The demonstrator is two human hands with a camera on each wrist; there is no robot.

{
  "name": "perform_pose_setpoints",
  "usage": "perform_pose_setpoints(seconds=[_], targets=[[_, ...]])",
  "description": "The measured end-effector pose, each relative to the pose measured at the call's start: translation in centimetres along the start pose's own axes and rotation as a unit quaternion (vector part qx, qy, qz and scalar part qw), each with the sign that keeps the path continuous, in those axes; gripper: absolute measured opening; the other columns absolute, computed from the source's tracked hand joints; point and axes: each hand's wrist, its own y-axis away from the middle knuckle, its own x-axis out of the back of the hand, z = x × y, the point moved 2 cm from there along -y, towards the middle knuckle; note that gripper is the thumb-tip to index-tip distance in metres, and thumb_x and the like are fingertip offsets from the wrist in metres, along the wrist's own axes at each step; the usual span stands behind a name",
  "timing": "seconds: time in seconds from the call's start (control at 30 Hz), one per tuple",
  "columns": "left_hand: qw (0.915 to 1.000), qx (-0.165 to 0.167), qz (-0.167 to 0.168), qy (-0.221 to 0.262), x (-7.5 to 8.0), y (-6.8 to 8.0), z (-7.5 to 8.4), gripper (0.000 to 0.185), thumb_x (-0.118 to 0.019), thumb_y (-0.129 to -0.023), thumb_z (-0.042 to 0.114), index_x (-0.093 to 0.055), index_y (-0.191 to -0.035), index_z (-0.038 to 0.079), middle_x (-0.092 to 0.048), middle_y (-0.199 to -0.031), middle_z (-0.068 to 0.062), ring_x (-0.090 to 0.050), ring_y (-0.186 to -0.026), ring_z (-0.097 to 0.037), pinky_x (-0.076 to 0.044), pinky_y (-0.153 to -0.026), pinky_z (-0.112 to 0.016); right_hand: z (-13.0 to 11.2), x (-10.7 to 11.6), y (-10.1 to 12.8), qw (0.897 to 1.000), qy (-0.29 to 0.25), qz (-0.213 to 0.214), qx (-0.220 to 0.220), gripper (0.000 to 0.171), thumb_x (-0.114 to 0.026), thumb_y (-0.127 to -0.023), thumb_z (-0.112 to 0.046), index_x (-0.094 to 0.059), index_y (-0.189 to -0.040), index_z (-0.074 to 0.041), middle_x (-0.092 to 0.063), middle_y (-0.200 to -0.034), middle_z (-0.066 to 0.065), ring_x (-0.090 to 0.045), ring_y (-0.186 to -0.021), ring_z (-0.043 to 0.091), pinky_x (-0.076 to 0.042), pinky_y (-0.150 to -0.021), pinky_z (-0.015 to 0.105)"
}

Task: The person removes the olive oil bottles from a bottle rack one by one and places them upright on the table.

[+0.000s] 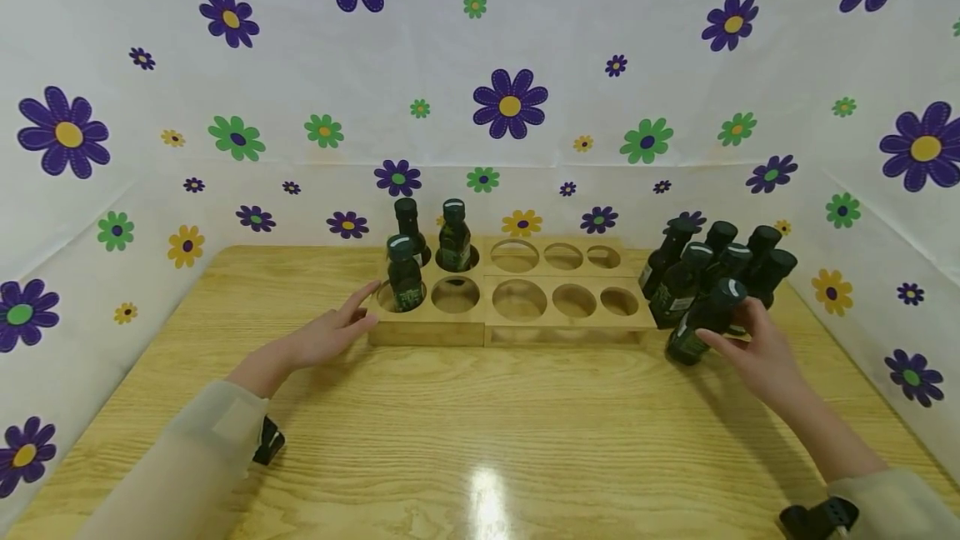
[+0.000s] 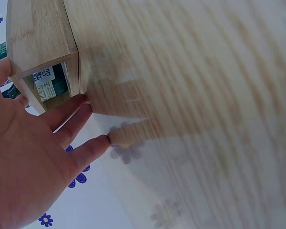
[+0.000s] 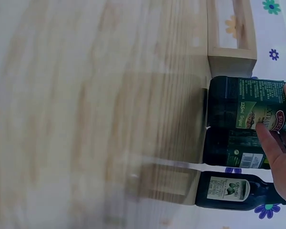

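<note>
My right hand (image 1: 768,361) holds a small dark green olive oil bottle (image 1: 699,327) with a black cap, just in front of a cluster of similar bottles (image 1: 675,286). In the head view it leans, cap to the right. The right wrist view shows the label of the held bottle (image 3: 250,105), with my fingers (image 3: 268,143) against it. My left hand (image 1: 322,342) rests its fingertips at the left end of a two-tier wooden rack (image 1: 427,334). Three bottles stand in the rack's left holes, one in front (image 1: 406,282) and two behind (image 1: 454,244).
Round holes (image 1: 517,298) of differing sizes run along the rack to the right. The clustered bottles stand close by its right end. A flowered white cloth (image 1: 450,48) hangs behind and beside the wooden table (image 1: 420,432).
</note>
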Motion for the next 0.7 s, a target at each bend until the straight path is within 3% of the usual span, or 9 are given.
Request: perform_pose_setpoints(seconds=[0.2,0.33,0.43,0.7], targets=[[1.0000,-0.006,0.001,-0.001,0.0,-0.1,0.0,0.069,-0.031,-0.105,0.049,0.001,-0.157,0.020,-0.027,-0.147,-0.038,-0.030,-0.132,-0.055,-0.021,-0.106,-0.065,0.1,-0.2,-0.4,1.000,0.004,-0.008,-0.004,0.051,-0.066,-0.094,-0.014,-0.036,-0.128,0.010,-0.050,-0.117,0.029,-0.042,-0.094,-0.012,-0.039,-0.072,0.001],[1.0000,-0.008,0.001,-0.002,0.0,-0.1,-0.1,0.068,-0.031,-0.105,0.049,0.001,-0.157,0.020,-0.027,-0.147,-0.038,-0.030,-0.132,-0.055,-0.022,-0.106,-0.065,0.2,-0.3,-0.7,1.000,0.013,-0.012,-0.008,0.054,-0.065,-0.095,-0.018,-0.035,-0.131,0.010,-0.050,-0.119,0.030,-0.055,-0.104,0.020,-0.038,-0.073,0.000],[1.0000,-0.006,0.002,-0.002,0.0,-0.1,-0.1,0.068,-0.031,-0.105,0.049,0.001,-0.157,0.020,-0.027,-0.147,-0.038,-0.029,-0.132,-0.055,-0.021,-0.106,-0.065,0.3,-0.4,-0.9,1.000,0.018,-0.012,-0.011,0.056,-0.065,-0.095,-0.019,-0.034,-0.132,0.010,-0.050,-0.119,0.031,-0.051,-0.108,0.042,-0.038,-0.073,0.000],[1.0000,-0.005,0.002,-0.003,-0.1,-0.1,-0.1,0.068,-0.031,-0.105,0.049,0.001,-0.157,0.022,-0.027,-0.147,-0.037,-0.029,-0.133,-0.055,-0.021,-0.106,-0.066,0.5,-0.5,-1.3,1.000,0.023,-0.006,-0.019,0.058,-0.065,-0.095,-0.021,-0.035,-0.133,0.010,-0.051,-0.117,0.029,-0.050,-0.104,0.039,-0.037,-0.072,0.000]])
